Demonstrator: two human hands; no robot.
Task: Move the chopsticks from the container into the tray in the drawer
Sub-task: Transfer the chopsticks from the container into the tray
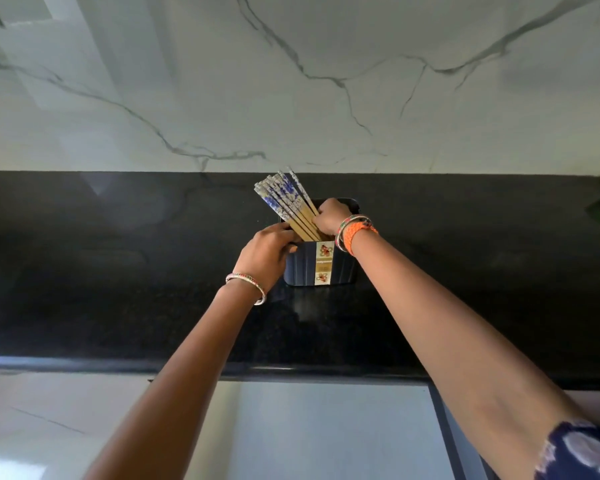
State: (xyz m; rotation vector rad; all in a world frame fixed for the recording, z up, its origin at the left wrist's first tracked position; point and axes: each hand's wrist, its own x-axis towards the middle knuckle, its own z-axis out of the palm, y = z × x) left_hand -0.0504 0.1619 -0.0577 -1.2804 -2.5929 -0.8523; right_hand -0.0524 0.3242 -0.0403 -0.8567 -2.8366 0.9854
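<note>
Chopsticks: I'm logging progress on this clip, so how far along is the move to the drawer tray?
Nothing looks done: the chopsticks still stand bunched in the dark container on the black counter. In hand: the right hand is closed around their wooden lower ends at the rim, while the left hand steadies the container's side. Left: lifting them out and laying them in the tray; no drawer or tray is in view.

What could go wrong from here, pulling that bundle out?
1. The chopsticks fan out and lean left; the right hand closes low on them, so some may slip free of the grip when lifted.
2. The left hand only rests at the rim of the dark container; a snagged stick could tip it on the black counter.
</note>
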